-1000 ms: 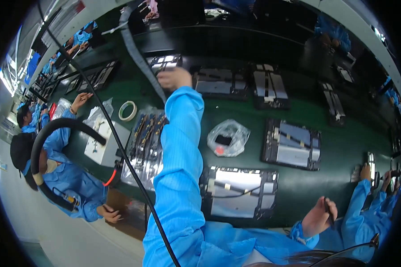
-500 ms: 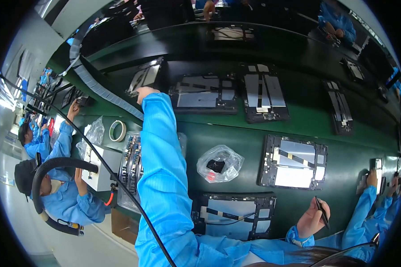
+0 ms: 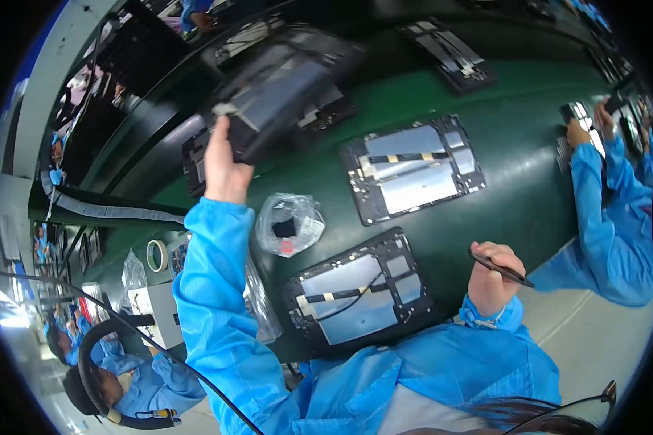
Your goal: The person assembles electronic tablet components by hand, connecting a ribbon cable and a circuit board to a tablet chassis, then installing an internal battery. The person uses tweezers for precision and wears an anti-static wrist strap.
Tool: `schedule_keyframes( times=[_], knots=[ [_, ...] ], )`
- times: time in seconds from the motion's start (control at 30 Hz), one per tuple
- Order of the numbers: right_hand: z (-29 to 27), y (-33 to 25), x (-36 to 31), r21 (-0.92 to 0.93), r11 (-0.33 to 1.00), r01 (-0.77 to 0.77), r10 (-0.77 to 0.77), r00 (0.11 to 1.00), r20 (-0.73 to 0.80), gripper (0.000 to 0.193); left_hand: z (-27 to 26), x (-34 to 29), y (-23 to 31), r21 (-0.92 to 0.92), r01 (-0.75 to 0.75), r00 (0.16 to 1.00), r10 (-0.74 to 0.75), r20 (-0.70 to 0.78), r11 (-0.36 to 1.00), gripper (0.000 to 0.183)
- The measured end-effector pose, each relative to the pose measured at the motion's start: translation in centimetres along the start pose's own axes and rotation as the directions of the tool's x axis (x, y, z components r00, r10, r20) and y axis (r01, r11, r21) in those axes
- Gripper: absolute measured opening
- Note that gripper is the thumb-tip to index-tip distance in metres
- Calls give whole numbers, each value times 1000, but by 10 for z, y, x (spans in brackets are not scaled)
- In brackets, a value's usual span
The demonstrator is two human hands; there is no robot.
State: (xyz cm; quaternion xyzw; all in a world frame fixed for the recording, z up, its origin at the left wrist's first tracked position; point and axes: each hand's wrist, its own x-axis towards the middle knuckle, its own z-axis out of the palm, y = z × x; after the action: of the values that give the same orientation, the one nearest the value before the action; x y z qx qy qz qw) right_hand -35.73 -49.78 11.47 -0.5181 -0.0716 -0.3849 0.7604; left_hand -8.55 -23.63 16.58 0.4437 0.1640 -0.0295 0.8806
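My left hand (image 3: 227, 167) reaches to the far side, its thumb over the corner of an opened tablet (image 3: 286, 83). That tablet is raised, tilted and blurred by motion, partly covering another tablet behind it. In my right hand (image 3: 492, 279), above the near bench edge, is a slim black pen-like tool (image 3: 514, 273), its exact kind unclear. Nearest my body lies an opened tablet (image 3: 355, 299) with silver battery plates, dark tape and a thin black cable. Beyond it rests a second opened tablet (image 3: 417, 174). A clear plastic bag (image 3: 292, 226) holding a black piece sits beside my left sleeve.
More tablets, including one at the far right (image 3: 446, 54), lie on the raised green belt. To the left are a tape roll (image 3: 157, 255), a white box (image 3: 152, 317) and a black hose (image 3: 87, 355). Co-workers sit at both sides; one sleeve (image 3: 595, 210) is close on the right.
My view has swung round to the right. The tablet in my left hand has been lifted and moved across the other belt tablets. My right hand keeps the black tool, now turned flatter.
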Motion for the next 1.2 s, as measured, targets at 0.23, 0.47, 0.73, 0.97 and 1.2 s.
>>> schedule_keyframes(
  times=[0.23,0.47,0.73,0.97,1.2],
  knots=[
    [-19,-27,-16,-17,996,87,-87,996,35,17,20,-48,-116,222,176,932,-235,277,959,34],
    [-27,-37,-30,-122,989,85,-68,988,138,21,18,-77,-145,270,215,938,-276,212,939,43],
    [9,-32,-46,-21,999,-31,36,938,344,23,0,-84,-141,391,108,919,-242,311,914,28],
    [51,-13,-16,-345,885,313,-53,804,592,26,-27,-171,-77,608,-272,864,-88,495,746,55],
    [71,58,-2,-567,821,66,429,585,688,19,-102,-199,-95,767,-621,749,168,641,-159,37]
  ],
)
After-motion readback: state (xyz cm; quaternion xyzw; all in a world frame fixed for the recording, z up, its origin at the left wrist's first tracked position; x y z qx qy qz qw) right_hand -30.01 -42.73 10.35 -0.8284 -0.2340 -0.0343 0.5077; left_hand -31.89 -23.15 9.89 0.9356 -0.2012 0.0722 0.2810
